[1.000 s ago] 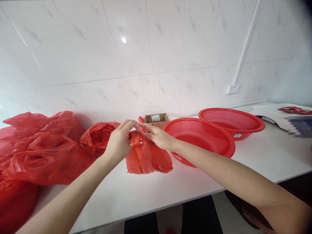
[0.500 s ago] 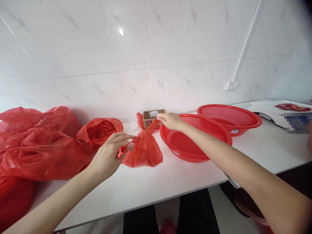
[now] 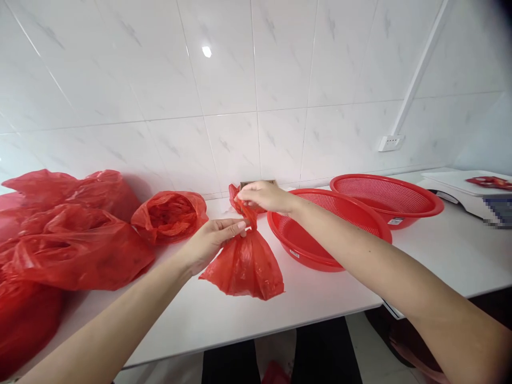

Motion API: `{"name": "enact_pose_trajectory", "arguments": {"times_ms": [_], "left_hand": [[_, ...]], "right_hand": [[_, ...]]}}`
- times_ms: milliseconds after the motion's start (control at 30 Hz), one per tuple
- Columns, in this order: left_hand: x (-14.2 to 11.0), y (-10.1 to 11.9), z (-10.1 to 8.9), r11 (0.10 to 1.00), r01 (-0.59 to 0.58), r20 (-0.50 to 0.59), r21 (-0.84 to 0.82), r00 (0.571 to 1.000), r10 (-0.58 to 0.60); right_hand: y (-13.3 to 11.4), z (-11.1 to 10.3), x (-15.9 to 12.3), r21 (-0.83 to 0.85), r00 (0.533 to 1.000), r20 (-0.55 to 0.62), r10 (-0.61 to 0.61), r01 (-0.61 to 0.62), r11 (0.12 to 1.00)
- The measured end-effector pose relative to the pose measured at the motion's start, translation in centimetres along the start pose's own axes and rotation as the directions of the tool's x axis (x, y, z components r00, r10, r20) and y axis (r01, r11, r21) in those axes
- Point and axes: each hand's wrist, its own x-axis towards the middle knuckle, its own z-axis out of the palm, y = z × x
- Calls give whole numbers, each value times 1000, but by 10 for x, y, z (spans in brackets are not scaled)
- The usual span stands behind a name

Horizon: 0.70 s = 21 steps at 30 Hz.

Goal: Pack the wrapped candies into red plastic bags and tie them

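Observation:
A small red plastic bag (image 3: 244,265) hangs just above the white counter (image 3: 440,256), its neck gathered and twisted. My left hand (image 3: 214,240) pinches the neck of the bag from the left. My right hand (image 3: 262,196) is closed on the bag's handle strip and holds it up above the neck. Both hands are over the middle of the counter, just left of a red colander (image 3: 332,229).
Two red mesh colanders, the nearer one and a second one (image 3: 386,200), stand to the right. Filled red bags (image 3: 76,234) are piled at the left, one open bag (image 3: 170,213) nearer. A small cardboard box (image 3: 258,184) sits behind my right hand. A white scale (image 3: 468,189) sits far right.
The bag was stretched sideways between my hands half a second ago. Now my right hand has come back over the neck, and the bag hangs upright with its neck twisted.

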Motion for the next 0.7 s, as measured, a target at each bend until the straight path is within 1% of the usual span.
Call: {"name": "enact_pose_trajectory", "arguments": {"times_ms": [67, 133, 200, 267, 333, 400, 467, 533, 600, 700], "left_hand": [[2, -5, 5, 999, -16, 4, 31, 1000, 16], [5, -11, 6, 999, -35, -38, 32, 999, 36], [8, -15, 4, 999, -45, -81, 19, 996, 47], [9, -17, 1, 999, -54, -102, 5, 993, 55], [10, -18, -1, 998, -64, -106, -11, 992, 62], [9, -18, -1, 997, -68, -97, -21, 993, 65], [7, -20, -1, 998, -66, -81, -16, 995, 65], [6, -22, 0, 997, -74, -81, 8, 994, 74], [6, -24, 2, 995, -85, -86, 49, 992, 89], [5, -26, 5, 989, -73, -48, 126, 996, 79]], "right_hand": [[-9, 11, -5, 46, 999, 36, -35, 34, 998], [-11, 20, -11, 71, 996, 52, -79, 75, 995], [-8, 25, -15, 127, 992, 77, -96, 86, 988], [1, 28, -18, 167, 994, 94, -59, 43, 985], [10, 31, -19, 154, 998, 66, 2, -12, 988], [17, 34, -21, 89, 999, 3, 43, -43, 995], [18, 38, -22, 12, 998, -59, 38, -37, 999], [12, 41, -25, -61, 995, -102, -15, 9, 998], [3, 44, -26, -164, 990, -112, -85, 66, 984], [-6, 48, -26, -393, 974, -114, -194, 135, 909]]}}
